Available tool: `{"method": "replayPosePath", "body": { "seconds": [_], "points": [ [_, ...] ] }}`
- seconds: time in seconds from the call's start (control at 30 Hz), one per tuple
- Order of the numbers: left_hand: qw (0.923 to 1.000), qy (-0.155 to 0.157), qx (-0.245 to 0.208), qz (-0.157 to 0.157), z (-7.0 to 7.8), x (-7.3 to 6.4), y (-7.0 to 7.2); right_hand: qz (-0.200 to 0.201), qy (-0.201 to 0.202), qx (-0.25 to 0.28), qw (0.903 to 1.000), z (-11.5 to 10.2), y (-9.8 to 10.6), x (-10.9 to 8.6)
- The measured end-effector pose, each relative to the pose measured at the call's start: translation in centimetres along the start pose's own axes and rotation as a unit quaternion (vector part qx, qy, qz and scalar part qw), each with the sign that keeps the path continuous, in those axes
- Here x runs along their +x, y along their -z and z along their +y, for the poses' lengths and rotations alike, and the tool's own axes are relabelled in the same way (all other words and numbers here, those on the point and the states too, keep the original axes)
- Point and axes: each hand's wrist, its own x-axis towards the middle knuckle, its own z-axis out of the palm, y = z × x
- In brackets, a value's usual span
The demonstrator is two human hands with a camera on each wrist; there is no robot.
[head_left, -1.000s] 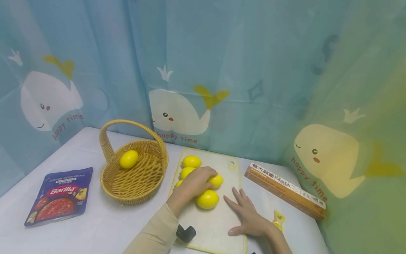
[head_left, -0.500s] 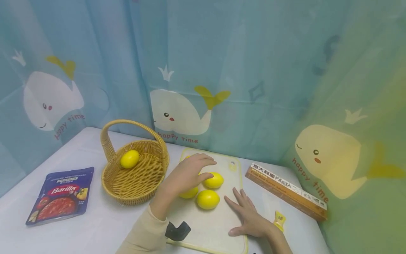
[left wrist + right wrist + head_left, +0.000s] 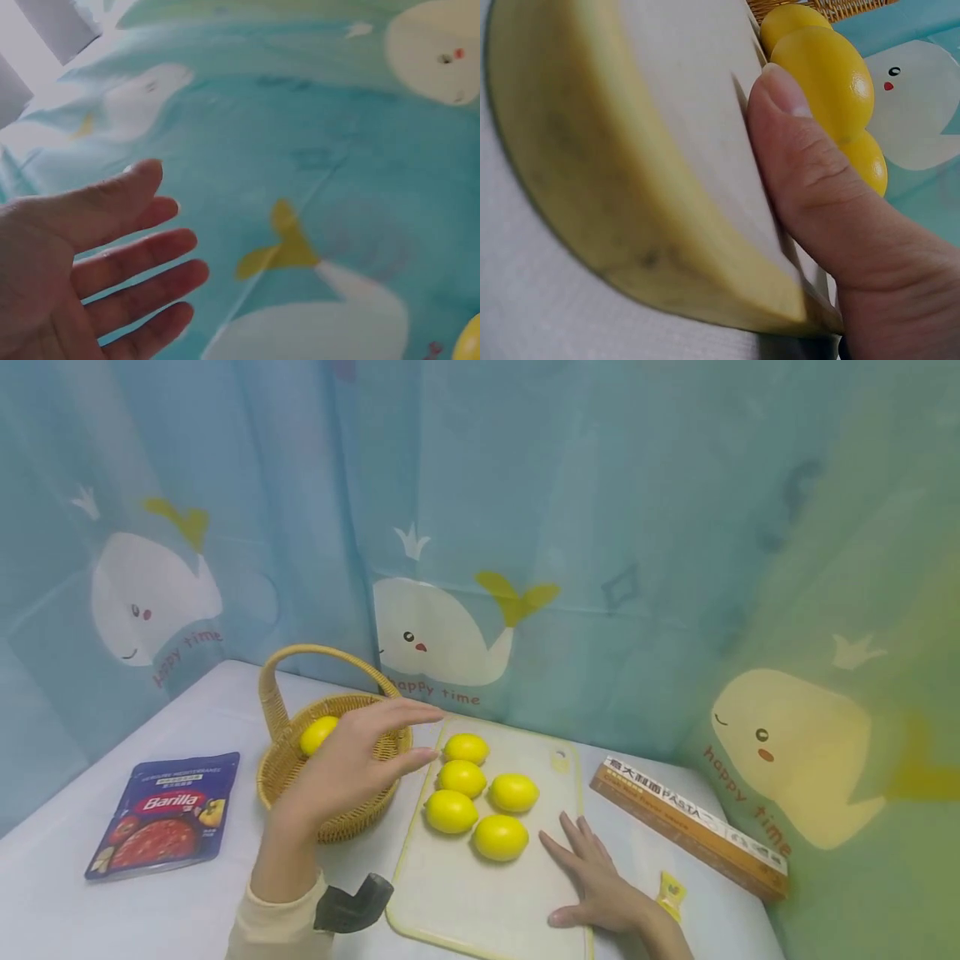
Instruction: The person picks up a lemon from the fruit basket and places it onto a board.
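My left hand (image 3: 345, 760) hovers in front of the wicker basket (image 3: 273, 777), its fingers and thumb spread apart around nothing. The left wrist view shows the same hand (image 3: 112, 262) with separated fingers and a bare palm. One lemon (image 3: 318, 735) lies inside the basket, partly behind that hand. Several lemons (image 3: 501, 837) sit grouped on the white cutting board (image 3: 465, 902) with a yellow rim. With fingers spread, my right hand (image 3: 600, 881) rests at the board's right edge. In the right wrist view its thumb (image 3: 817, 172) lies on the board near the lemons (image 3: 829, 82).
A blue Barilla sauce pouch (image 3: 165, 814) lies left of the basket. To the right, a long pasta box (image 3: 690, 827) lies at an angle, and a small yellow packet (image 3: 671, 895) is beside my right wrist. A whale-print curtain (image 3: 600, 527) hangs behind the table.
My left hand has drawn back from the lemons and moved left to the basket, holding nothing. The lemons on the board are uncovered now. My right hand has stayed on the board.
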Motion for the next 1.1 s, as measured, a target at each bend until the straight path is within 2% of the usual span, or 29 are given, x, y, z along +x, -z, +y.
{"method": "replayPosePath", "body": {
  "seconds": [0.07,0.2,0.4,0.53,0.73,0.93,1.1],
  "points": [
    [0.9998,0.018,-0.001,0.011,-0.8,-0.6,1.3,0.0,0.001,-0.004,1.0,0.0,-0.1,0.0],
    [0.997,0.076,-0.005,0.016,-2.9,-1.5,3.3,-0.001,-0.006,-0.007,1.0,0.1,-0.1,0.0],
    [0.9868,0.161,-0.015,0.011,-6.5,-2.2,4.4,-0.004,-0.012,-0.008,0.9999,0.0,0.0,0.1],
    [0.9796,0.2,0.017,-0.008,-9.4,-2.7,4.1,-0.003,-0.004,-0.009,1.0,-0.1,-0.1,0.1],
    [0.9726,0.211,0.09,-0.035,-13.7,-3.2,2.2,-0.003,0.002,-0.006,1.0,-0.1,-0.2,0.1],
    [0.9594,0.257,0.111,-0.032,-15.3,-3.4,0.7,-0.003,0.002,0.0,1.0,0.1,-0.3,0.2],
    [0.9552,0.278,0.102,-0.012,-16.0,-3.1,0.1,-0.003,-0.004,0.005,1.0,0.1,-0.3,0.2]
  ]
}}
